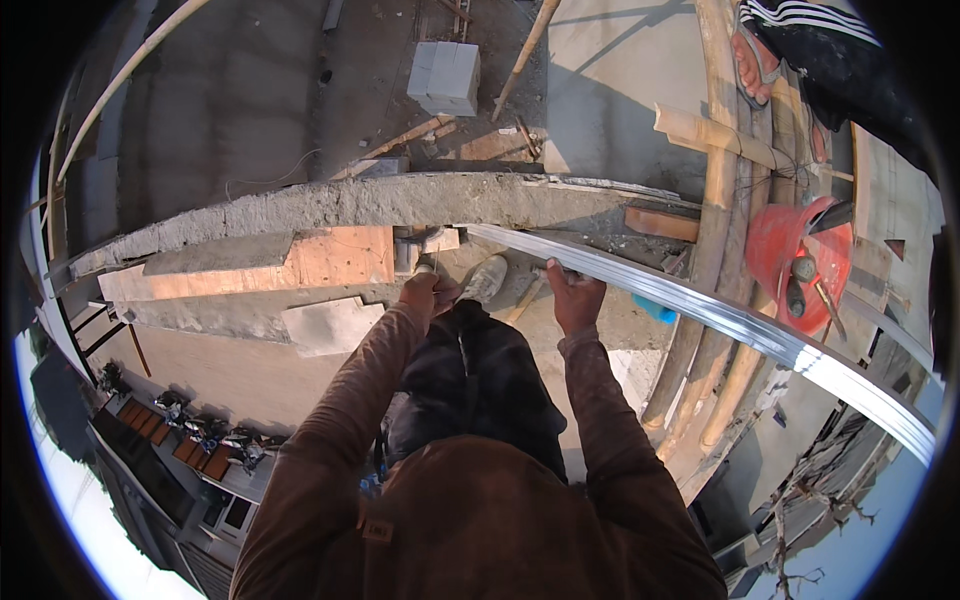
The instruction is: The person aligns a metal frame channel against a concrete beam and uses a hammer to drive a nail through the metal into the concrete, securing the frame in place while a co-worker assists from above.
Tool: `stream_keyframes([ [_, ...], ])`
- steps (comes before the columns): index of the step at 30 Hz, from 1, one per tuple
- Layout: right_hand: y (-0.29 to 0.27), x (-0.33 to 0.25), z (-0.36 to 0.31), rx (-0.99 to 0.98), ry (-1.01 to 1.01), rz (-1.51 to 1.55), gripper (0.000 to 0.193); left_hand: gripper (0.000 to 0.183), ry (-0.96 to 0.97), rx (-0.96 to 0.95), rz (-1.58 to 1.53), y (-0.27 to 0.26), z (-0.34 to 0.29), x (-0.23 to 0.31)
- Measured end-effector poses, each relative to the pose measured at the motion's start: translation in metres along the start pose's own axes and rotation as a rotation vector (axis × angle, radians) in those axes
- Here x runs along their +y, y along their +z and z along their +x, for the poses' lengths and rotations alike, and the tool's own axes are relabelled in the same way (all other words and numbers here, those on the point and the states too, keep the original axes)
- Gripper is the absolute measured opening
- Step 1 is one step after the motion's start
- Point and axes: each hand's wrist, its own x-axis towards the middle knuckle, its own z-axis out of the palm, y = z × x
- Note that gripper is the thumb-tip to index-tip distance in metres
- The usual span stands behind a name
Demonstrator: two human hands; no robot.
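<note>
Our right hand (pixel 575 297) is closed on the near edge of the bar (pixel 705 303), close to its left end, the rest running far right; our left hand (pixel 428 290), left of that grip, has fingers bunched, and we can't tell on what. Held so near one end, the bar's long side could dip or swing over the poles (pixel 715 240) and knock the red tub (pixel 768 255) further right.

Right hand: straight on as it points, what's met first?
The silvery metal bar, which the right hand already touches. Beyond it, seemingly, the concrete ledge; depth is unclear.
</note>
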Motion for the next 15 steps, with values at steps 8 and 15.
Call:
stream_keyframes([
  [8,-0.002,-0.004,-0.001,0.005,-0.085,-0.151,0.039,0.042,0.080,0.058,-0.438,0.098,0.055,-0.016],
  [15,-0.001,-0.006,0.000,0.072,-0.155,-0.318,0.031,0.041,0.034,0.081,-0.352,0.103,0.054,-0.020],
])
